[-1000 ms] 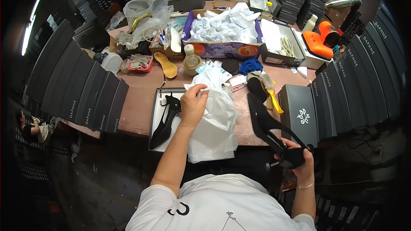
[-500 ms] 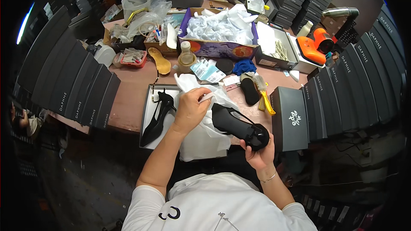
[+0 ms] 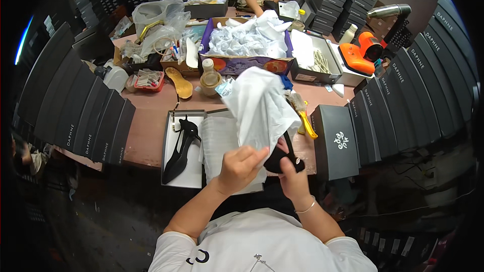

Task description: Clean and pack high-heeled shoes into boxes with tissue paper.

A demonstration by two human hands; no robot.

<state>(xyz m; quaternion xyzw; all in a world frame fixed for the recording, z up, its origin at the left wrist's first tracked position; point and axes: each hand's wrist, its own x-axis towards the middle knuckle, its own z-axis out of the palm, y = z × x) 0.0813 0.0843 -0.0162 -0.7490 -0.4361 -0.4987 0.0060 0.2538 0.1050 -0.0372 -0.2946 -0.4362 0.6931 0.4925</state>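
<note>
1. The black shoe [image 3: 276, 164] is in front of the person's chest, just above the table [image 3: 143, 143] edge, its far part hidden behind white paper [image 3: 259, 98]; a slim strap shows beside the paper.
2. The right hand [image 3: 293, 179] is closed around the shoe's near end, thumb on the close side; I can't tell exactly which part lies under the fingers.
3. The left hand [image 3: 237, 171] pinches the paper's lower edge against the shoe.
4. I'd judge the shoe light, its sole fairly stiff, its dull upper soft and quick to mark. The firm body looks the best hold; the thin strap could bend. The paper seems nearly weightless, limp and easily torn, best taken by an edge.
5. Left of the hands, a similar shoe [image 3: 177, 160] lies in an open shoebox [image 3: 194, 171], pointed toe toward the person, with more paper [image 3: 218, 146] beside it.
6. Right of the hands stands a closed grey box [image 3: 324, 158] with curly white lettering on it.
7. Stacked dark boxes rise on both sides, the left stack [image 3: 83, 106] and the right stack [image 3: 403, 100], pale capital letters repeated along their edges.
8. Farther back, a purple carton [image 3: 242, 64], heaped with crumpled white paper, carries printed fruit pictures and lettering too small to make out.
</note>
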